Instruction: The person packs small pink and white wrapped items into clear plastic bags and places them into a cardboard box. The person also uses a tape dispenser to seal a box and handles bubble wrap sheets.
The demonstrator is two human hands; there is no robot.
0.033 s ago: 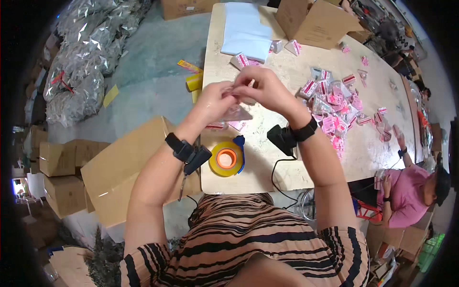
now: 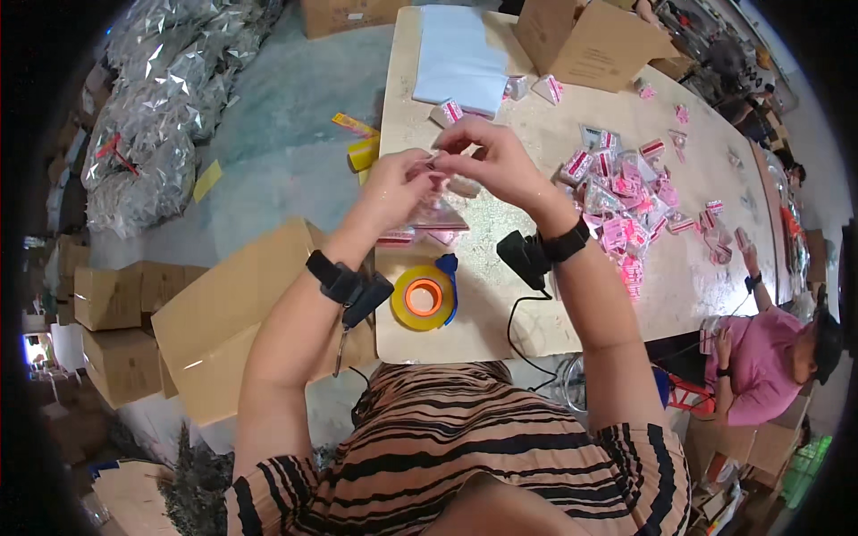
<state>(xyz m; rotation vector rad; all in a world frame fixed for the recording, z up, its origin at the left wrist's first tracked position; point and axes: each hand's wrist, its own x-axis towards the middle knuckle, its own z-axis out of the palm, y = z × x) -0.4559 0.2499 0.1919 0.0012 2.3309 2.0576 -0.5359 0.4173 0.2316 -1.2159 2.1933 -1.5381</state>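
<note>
Left hand point(image 2: 396, 184) pinches a clear packet point(image 2: 440, 216); right hand point(image 2: 493, 163) is bunched at its top, can't tell if gripping. Pink-and-clear pile point(image 2: 628, 185) sits right of both, no clue how many are finished.

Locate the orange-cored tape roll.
In the head view, the tape roll lies on the table, at its near left corner, below the left hand in the picture.

The packets point(image 2: 617, 234) show pink and white, the tape roll point(image 2: 401, 304) yellow, the shirt point(image 2: 465, 438) black stripes on tan.

Head-worn fisheye, downward over hands point(image 2: 391, 186) point(image 2: 497, 170)
</note>
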